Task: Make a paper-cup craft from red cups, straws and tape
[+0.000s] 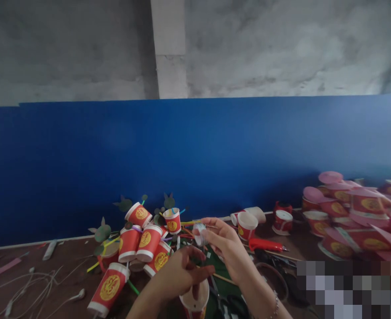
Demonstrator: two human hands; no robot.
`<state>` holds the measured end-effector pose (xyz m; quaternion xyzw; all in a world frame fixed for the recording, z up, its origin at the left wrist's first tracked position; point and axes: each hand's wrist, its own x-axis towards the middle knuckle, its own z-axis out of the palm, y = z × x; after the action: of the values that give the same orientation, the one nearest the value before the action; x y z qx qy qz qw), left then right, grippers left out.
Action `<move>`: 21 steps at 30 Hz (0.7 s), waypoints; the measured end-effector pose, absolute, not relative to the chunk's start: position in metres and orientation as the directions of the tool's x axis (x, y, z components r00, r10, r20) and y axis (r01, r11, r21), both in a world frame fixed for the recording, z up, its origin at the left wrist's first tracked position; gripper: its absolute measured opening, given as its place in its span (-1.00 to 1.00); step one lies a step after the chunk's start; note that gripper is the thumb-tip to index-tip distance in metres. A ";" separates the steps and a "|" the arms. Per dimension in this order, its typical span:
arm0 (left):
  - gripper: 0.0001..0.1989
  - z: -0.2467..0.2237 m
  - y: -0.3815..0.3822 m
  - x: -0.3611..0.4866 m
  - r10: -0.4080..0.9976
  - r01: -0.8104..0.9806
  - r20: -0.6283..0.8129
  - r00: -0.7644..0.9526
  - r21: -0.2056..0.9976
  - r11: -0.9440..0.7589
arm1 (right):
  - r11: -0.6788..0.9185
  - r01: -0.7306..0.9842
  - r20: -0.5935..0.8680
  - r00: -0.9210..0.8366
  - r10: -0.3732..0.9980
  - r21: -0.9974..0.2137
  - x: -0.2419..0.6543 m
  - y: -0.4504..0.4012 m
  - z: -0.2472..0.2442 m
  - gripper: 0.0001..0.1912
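Note:
My right hand is closed on a small roll of clear tape, gripped at its edge between thumb and fingers. Just below and to the left, my left hand is open with its fingers apart and partly curled. No object shows in it. Its lower fingers reach over the mouth of a red paper cup with a white rim, cut off by the bottom edge of the view. Whether they touch the cup I cannot tell. A thin wooden stick and scissors lie beside that cup.
Red cups with coloured straws and grey rabbit cutouts are heaped on the left. White earphones lie farther left. A red-handled tool sits right of my hands, near black-handled tools. Pink-trimmed cups pile up at far right.

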<state>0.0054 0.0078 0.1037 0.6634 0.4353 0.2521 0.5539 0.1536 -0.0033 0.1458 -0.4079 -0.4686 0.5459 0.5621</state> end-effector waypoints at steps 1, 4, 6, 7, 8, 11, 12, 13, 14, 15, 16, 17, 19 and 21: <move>-0.58 0.106 0.007 0.005 0.849 0.318 -0.154 0.506 0.948 -0.017 | 0.070 -0.233 0.081 -0.039 0.996 -0.970 0.153 -0.004 0.146 -0.44; -0.57 0.112 0.005 0.003 0.830 0.329 -0.130 0.542 0.942 -0.067 | 0.072 -0.244 0.086 -0.044 0.995 -0.967 0.153 -0.005 0.147 -0.44; -0.55 0.112 0.005 0.003 0.837 0.309 -0.095 0.539 0.947 -0.092 | 0.077 -0.257 0.093 -0.049 0.994 -0.963 0.154 -0.006 0.148 -0.44; -0.56 0.112 0.005 0.003 0.844 0.299 -0.079 0.531 0.949 -0.100 | 0.078 -0.266 0.096 -0.055 0.994 -0.961 0.154 -0.007 0.148 -0.45; -0.56 0.112 0.005 0.003 0.850 0.290 -0.065 0.523 0.951 -0.105 | 0.077 -0.278 0.097 -0.062 0.993 -0.958 0.154 -0.008 0.148 -0.45; -0.57 0.114 0.005 0.005 0.871 0.271 -0.044 0.490 0.957 -0.105 | 0.062 -0.310 0.096 -0.095 0.991 -0.949 0.155 -0.011 0.149 -0.47; -0.57 0.114 0.005 0.005 0.878 0.260 -0.046 0.476 0.961 -0.091 | 0.058 -0.315 0.096 -0.105 0.990 -0.947 0.155 -0.013 0.149 -0.47; -0.57 0.115 0.006 0.005 0.885 0.254 -0.052 0.463 0.964 -0.076 | 0.055 -0.318 0.095 -0.112 0.989 -0.946 0.155 -0.014 0.150 -0.48; -0.57 0.115 0.007 0.006 0.891 0.249 -0.057 0.450 0.966 -0.064 | 0.053 -0.319 0.094 -0.117 0.989 -0.946 0.155 -0.015 0.151 -0.49; -0.57 0.114 0.008 0.005 0.895 0.244 -0.057 0.442 0.968 -0.059 | 0.051 -0.320 0.093 -0.119 0.989 -0.946 0.155 -0.016 0.152 -0.49; -0.58 0.112 0.010 0.005 0.899 0.236 -0.044 0.435 0.969 -0.066 | 0.050 -0.320 0.093 -0.122 0.988 -0.946 0.154 -0.017 0.153 -0.49; -0.59 0.110 0.012 0.004 0.903 0.223 -0.018 0.430 0.971 -0.087 | 0.051 -0.319 0.096 -0.128 0.987 -0.946 0.154 -0.018 0.153 -0.49; -0.63 0.105 0.018 0.002 0.903 0.175 0.050 0.427 0.975 -0.136 | 0.061 -0.317 0.111 -0.145 0.983 -0.946 0.154 -0.018 0.152 -0.50; -0.65 0.101 0.023 0.000 0.900 0.121 0.090 0.425 0.980 -0.156 | 0.080 -0.309 0.134 -0.158 0.978 -0.948 0.154 -0.018 0.150 -0.50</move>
<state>-0.0003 0.0229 0.1006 0.6627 0.3855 0.3725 0.5230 0.1539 -0.0183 0.1502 -0.3434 -0.4870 0.5849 0.5503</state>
